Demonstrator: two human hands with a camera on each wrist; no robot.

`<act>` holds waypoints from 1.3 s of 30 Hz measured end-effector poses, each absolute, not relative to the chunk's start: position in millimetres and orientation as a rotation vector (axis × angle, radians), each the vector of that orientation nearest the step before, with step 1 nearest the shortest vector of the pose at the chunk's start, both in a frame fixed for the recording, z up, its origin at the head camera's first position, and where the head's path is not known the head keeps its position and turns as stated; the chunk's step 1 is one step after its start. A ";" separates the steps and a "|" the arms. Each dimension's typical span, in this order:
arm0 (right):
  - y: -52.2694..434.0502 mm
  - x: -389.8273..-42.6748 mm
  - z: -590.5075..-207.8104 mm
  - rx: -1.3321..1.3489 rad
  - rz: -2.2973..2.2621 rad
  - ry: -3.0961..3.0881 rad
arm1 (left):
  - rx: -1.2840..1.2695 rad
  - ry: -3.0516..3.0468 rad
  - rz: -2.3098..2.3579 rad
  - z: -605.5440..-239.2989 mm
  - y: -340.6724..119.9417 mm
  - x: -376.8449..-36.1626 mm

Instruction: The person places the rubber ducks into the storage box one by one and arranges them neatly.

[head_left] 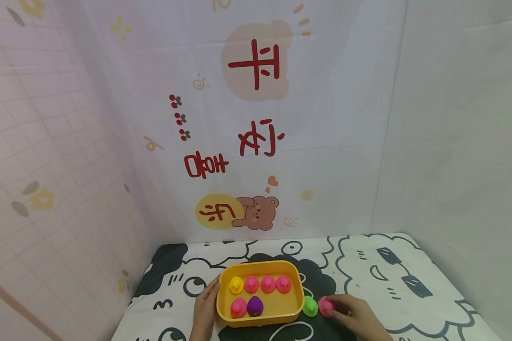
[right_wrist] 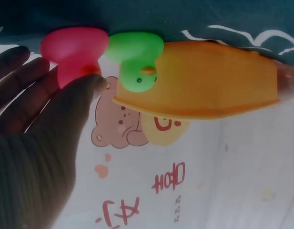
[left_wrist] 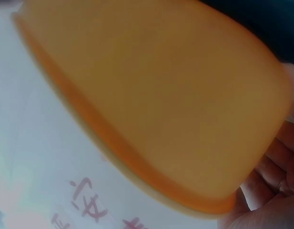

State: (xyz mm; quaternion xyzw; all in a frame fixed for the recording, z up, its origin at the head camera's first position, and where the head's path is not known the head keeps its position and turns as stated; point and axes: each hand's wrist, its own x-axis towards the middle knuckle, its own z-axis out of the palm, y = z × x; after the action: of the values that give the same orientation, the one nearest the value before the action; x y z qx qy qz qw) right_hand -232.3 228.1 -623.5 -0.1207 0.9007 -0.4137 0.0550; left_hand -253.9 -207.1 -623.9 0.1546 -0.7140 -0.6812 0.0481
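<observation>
My right hand (head_left: 353, 313) pinches the pink duck (head_left: 325, 306), and the tray (head_left: 260, 322) is to its left, past the green duck (head_left: 310, 306); my left hand (head_left: 205, 308) presses the tray's left wall with straight fingers

I see 2 hands low in the head view. My left hand (head_left: 205, 305) lies flat, fingers straight and pointing forward. My right hand (head_left: 355, 312) reaches inward, thumb (right_wrist: 92, 88) and fingers (right_wrist: 15, 64) curled in a pinch.
</observation>
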 end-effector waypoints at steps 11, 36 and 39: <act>224.7 -232.1 -621.6 -0.354 -1.241 2.775 | 0.458 -2.161 -2.097 -622.5 -207.7 -252.6; 219.0 -238.5 -586.3 -0.224 -1.303 2.931 | 0.450 -2.147 -2.090 -623.2 -208.1 -253.7; 216.6 -239.4 -576.8 -0.241 -1.319 2.925 | 0.454 -2.151 -2.088 -623.5 -208.6 -253.4</act>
State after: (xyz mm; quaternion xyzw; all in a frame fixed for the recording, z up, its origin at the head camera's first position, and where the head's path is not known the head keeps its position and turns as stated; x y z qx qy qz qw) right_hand -239.4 216.6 -576.8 -0.0750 0.9084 -0.4096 -0.0382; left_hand -253.4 -208.6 -623.5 0.1495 -0.7084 -0.6876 0.0546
